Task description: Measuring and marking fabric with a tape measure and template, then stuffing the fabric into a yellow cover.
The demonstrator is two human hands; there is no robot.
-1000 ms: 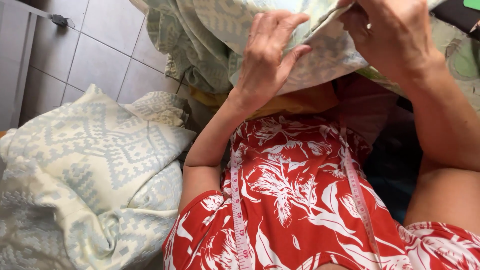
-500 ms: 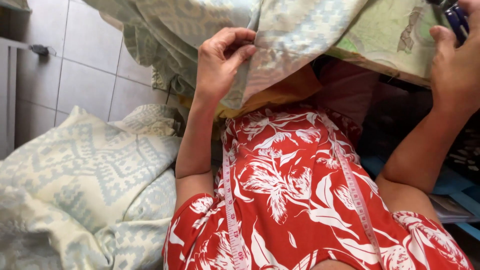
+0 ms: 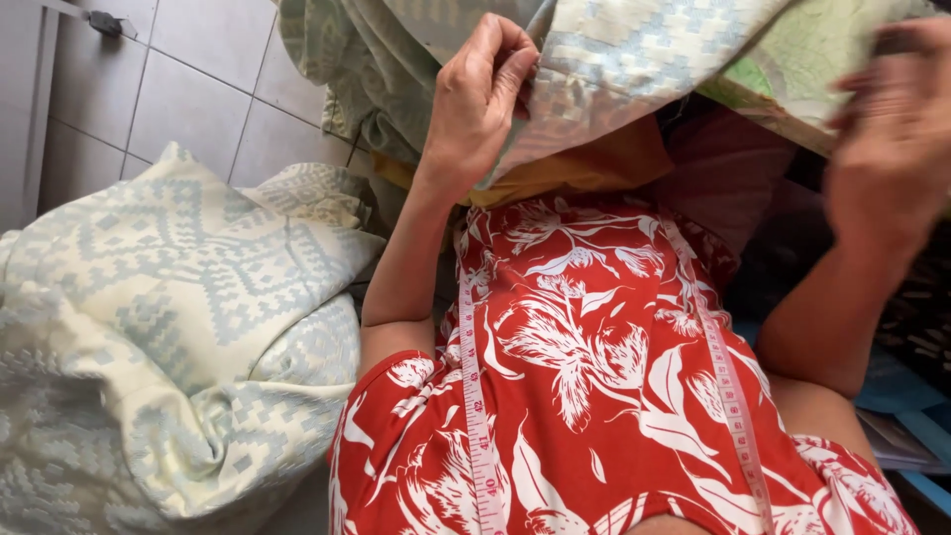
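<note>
At the far left, a heap of pale green and cream patterned fabric [image 3: 168,347] is piled on the tiled floor [image 3: 188,89], filling the lower-left corner; bare tiles are seen only above it, toward the top-left corner, up to a grey panel at the frame's left edge. A second patterned cloth [image 3: 634,59] is held up across the top edge, with its folds hanging down just beside the heap. The left hand [image 3: 480,94] is closed on this cloth, a fold being pinched between thumb and curled fingers. Below it, a pink measuring tape [image 3: 475,416] is draped over a red floral dress [image 3: 584,367], both strands running down to the bottom edge. At the right edge, the right hand [image 3: 892,149] is blurred beside the cloth's green-printed part; whether anything is gripped cannot be told.
</note>
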